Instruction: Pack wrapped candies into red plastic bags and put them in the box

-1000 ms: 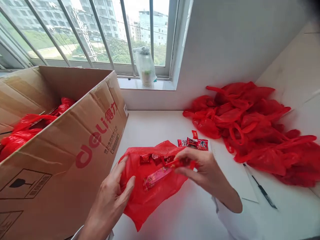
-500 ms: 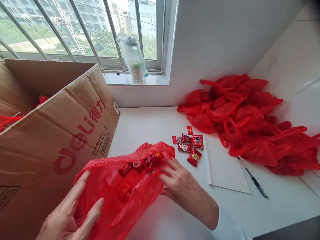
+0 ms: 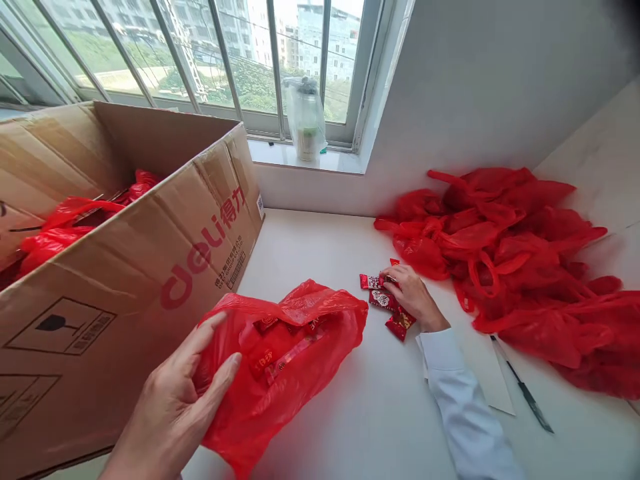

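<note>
A red plastic bag [image 3: 295,400] hangs with its mouth gaping, several wrapped candies [image 3: 270,353] inside. At its left edge my left hand [image 3: 180,387] grips the thin film, thumb in front and fingers partly hidden by the bag. My right hand [image 3: 413,293] is over a small group of red-wrapped candies on the table, its fingertips closed round one of them, mostly hidden. Beside these fingers lie a dark red candy packet [image 3: 381,299], a red and gold candy [image 3: 400,325] and a pink-and-white one [image 3: 369,282].
A cardboard box [image 3: 150,240] with red bags [image 3: 55,240] inside stands at the left. Piled red plastic bags [image 3: 500,227] lie at the right. Paper [image 3: 493,383] sits partly under my right sleeve, near a pen [image 3: 525,393]. A bagged bottle [image 3: 307,127] stands on the windowsill.
My right hand has left the bag's right rim and moved right to the candies on the table. My left hand stays at the bag. The view has shifted left.
</note>
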Demonstrator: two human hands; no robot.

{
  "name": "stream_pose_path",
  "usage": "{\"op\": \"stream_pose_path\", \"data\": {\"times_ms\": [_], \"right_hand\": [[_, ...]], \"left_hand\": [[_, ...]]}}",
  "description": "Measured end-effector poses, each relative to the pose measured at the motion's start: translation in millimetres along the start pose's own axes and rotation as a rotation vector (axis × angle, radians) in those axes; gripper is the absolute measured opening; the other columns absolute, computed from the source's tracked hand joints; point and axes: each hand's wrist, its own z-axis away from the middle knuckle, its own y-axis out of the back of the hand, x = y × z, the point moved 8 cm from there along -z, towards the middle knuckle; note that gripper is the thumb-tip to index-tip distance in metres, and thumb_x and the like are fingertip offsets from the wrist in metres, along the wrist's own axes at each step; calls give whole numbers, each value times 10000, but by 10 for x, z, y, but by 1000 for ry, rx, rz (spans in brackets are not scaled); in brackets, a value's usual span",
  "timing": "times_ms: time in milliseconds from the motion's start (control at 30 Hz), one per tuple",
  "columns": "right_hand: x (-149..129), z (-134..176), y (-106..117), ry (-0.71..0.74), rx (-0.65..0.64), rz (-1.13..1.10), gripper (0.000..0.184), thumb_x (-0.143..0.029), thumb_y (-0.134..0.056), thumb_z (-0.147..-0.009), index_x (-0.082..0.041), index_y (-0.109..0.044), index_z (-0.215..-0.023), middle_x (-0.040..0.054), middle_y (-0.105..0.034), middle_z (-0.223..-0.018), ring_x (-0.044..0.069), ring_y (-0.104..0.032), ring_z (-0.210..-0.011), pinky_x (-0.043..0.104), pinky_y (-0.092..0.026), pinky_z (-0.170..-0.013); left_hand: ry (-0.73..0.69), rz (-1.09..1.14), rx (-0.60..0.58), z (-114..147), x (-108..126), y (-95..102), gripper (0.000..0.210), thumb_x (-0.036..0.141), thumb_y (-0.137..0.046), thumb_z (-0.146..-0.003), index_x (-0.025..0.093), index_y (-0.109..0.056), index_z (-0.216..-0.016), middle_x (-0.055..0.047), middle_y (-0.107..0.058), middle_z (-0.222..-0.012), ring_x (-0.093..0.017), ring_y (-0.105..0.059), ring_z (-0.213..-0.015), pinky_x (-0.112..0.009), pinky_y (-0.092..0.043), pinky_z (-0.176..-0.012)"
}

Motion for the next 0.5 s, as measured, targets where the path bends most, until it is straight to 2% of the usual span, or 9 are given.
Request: {"op": "stream_pose_path", "data": {"times_ms": [67,133,233,300,400,500], "right_hand": [[-45,-72,-140,54,-20,-3,219,-258,-495,-887,-197,-652,-1026,78,-653,-1130,233,-502,-1143,387,-400,-988],[-71,-100,-264,84,-33,-2,233,-288,-516,-873,-178,-637,-1038,109,-635,-1156,273,-454,-1195,443,-353,-1027],[-53,-98,-400,100,-43,-5,197,-317,-539,-842,-170,-622,-944,137,-640,-1040,333,-438,-1168,502,-354,-982],[-34,-91,-442,109,-44,-13,157,-319,-539,-827,-181,-592,-883,123,-628,-948,327,-470,-1083,491,-381,-931],[-33,-79,-434,118,-39,-29,122,-312,-538,-806,-197,-542,-843,98,-607,-913,293,-493,-986,447,-409,-870],[-72,-58,-390,120,-43,-48,108,-313,-536,-789,-208,-517,-803,74,-607,-884,262,-515,-918,405,-421,-819]], "left_hand": [[78,69,-70,27,-59,-37,599,526,-532,-842,241,-441,-1361,-32,-673,-1145,-242,-675,-950,-313,-591,-755],[89,72,-49,47,-50,-7,639,500,-518,-848,214,-379,-1402,-57,-648,-1201,-244,-667,-976,-322,-579,-798],[-3,7,-3,53,73,31,635,439,-485,-855,133,-382,-1401,-111,-565,-1330,-267,-606,-1121,-337,-537,-906],[-53,-29,-9,60,144,9,596,389,-464,-867,112,-395,-1390,-121,-541,-1357,-264,-581,-1165,-340,-513,-953],[-136,-53,-53,113,247,-74,528,326,-475,-875,162,-416,-1373,-91,-545,-1356,-239,-568,-1188,-345,-474,-1015],[-213,-76,-90,237,330,-165,574,278,-521,-860,232,-353,-1407,-57,-507,-1395,-224,-509,-1258,-361,-434,-1063]]}}
